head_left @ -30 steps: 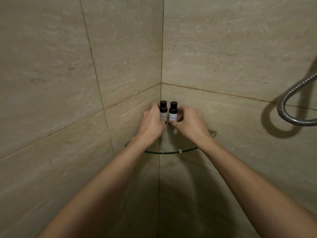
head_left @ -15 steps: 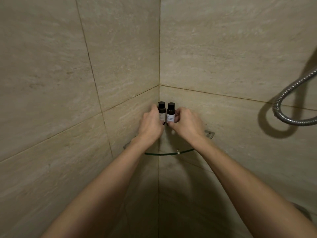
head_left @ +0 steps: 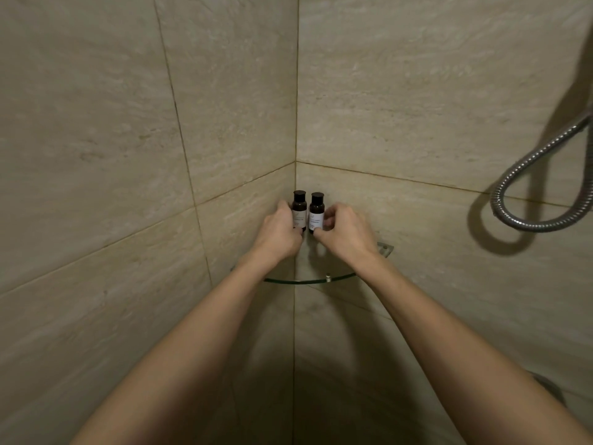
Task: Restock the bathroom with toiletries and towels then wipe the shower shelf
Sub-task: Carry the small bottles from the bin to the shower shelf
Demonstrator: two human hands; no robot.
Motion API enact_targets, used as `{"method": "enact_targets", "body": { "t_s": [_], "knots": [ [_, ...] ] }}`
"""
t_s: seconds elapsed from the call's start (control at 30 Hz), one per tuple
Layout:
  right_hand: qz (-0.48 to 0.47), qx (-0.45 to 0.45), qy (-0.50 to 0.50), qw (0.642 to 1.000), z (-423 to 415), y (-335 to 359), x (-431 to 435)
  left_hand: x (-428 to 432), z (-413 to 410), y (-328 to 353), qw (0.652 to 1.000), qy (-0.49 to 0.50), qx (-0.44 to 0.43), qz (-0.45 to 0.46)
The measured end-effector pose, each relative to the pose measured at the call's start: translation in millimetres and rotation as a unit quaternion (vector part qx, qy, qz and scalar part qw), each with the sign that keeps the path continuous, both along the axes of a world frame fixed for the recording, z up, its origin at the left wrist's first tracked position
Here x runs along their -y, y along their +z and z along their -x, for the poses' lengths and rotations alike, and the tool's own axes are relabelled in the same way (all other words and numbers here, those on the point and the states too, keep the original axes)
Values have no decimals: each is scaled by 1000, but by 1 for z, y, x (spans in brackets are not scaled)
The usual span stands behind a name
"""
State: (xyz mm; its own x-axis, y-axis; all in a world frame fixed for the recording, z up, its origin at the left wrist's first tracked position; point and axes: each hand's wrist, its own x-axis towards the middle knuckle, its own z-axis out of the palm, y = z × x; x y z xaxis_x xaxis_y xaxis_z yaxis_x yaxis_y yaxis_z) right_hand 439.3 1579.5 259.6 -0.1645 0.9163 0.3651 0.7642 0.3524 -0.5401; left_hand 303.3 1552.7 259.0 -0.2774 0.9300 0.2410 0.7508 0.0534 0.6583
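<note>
Beige stone tiles (head_left: pixel 417 91) are seen lining both walls of a shower corner, and a clear glass corner shelf (head_left: pixel 308 280) is fixed where the two walls meet. Two small dark bottles are stood upright on this shelf, side by side and touching or nearly so, pushed back towards the corner. The left bottle (head_left: pixel 299 209) is gripped low on its body by the left hand (head_left: pixel 279 234), whose fingers (head_left: pixel 284 208) are curled round the bottle's left side while the thumb is pressed against the front near its base. The right bottle (head_left: pixel 316 211) is pinched in the same manner by the right hand (head_left: pixel 345 234): its fingers (head_left: pixel 333 210) are bent against the bottle's right side and the thumb tip is laid against the lower front. Both hands are therefore closed loosely, each about one bottle, with the black caps and the upper parts of the pale labels left showing above the fingertips. Whether the bottles' bases are resting fully on the glass cannot be told, since they are hidden behind the thumbs. Print on the labels is too small to be read. Just beyond the right wrist, a metal bracket (head_left: pixel 385 248) is seen holding the shelf to the wall. Well apart from the right hand's fingers, far to their right, a looped metal shower hose (head_left: pixel 526 175) is hung against the tiles.
</note>
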Motion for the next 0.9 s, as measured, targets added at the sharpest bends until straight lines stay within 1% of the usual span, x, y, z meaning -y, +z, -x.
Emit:
{"method": "enact_targets", "body": {
  "t_s": [0.1, 0.23, 0.33, 0.4, 0.47, 0.5, 0.57, 0.63, 0.73, 0.77, 0.8, 0.83, 0.9],
  "knots": [
    [-13, -13, -2, 1000, -12, -4, 14, 21, 10, 0, 1000, -18, -10, -13],
    [-65, -77, -15, 995, -38, -24, 47, 74, 16, -13, 988, -86, -27, -126],
    [-100, -89, -20, 991, -55, -46, 78, 106, 15, -35, 972, -118, -50, -199],
    [-112, -89, -30, 989, -65, -61, 101, 123, 7, -54, 953, -137, -103, -248],
    [-113, -90, -52, 988, -76, -79, 126, 136, -6, -77, 921, -156, -185, -305],
    [-104, -90, -67, 988, -83, -90, 139, 141, -14, -89, 908, -167, -206, -326],
    [-56, -84, -99, 990, -96, -115, 165, 153, -30, -116, 893, -205, -217, -337],
    [13, -67, -139, 988, -113, -145, 192, 161, -46, -145, 893, -267, -216, -291],
    [139, -42, -207, 967, -147, -193, 243, 171, -72, -199, 897, -360, -217, -140],
    [182, -38, -228, 956, -159, -209, 262, 176, -82, -219, 890, -392, -216, -87],
    [224, -40, -248, 942, -171, -225, 282, 183, -93, -235, 876, -428, -222, -34],
    [259, -45, -271, 926, -184, -242, 307, 193, -107, -253, 851, -470, -234, 14],
    [310, -47, -302, 900, -200, -271, 345, 208, -126, -279, 808, -516, -266, 102]
  ]
}}
